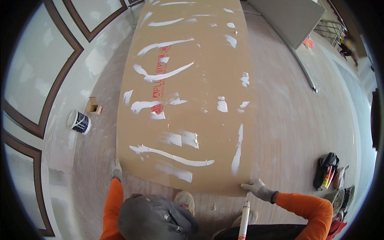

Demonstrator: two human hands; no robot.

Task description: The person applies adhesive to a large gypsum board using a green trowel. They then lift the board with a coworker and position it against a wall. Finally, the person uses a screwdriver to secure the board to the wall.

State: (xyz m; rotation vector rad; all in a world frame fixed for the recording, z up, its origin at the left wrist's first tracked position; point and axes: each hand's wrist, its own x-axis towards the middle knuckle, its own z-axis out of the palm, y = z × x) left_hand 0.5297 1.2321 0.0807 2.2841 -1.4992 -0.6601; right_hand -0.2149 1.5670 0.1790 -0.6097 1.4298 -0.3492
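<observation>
A long brown board [212, 76] stretches away from me, streaked with white compound [172, 161] and bearing red print. My left hand [117, 172], in a grey glove, grips its near left corner, the fingers partly hidden by the edge. My right hand [258, 189], also gloved, holds the near right corner with fingers on the edge. Just beside that hand a white tube [244, 222] stands out below the board, close to my legs.
A bucket [79, 122] and small carton [94, 106] lie by the left wall. A black bag [326, 171] with assorted gear is on the right floor [288, 128]. At upper right are a grey panel [296, 16], a metal bar, railing and another person [347, 52].
</observation>
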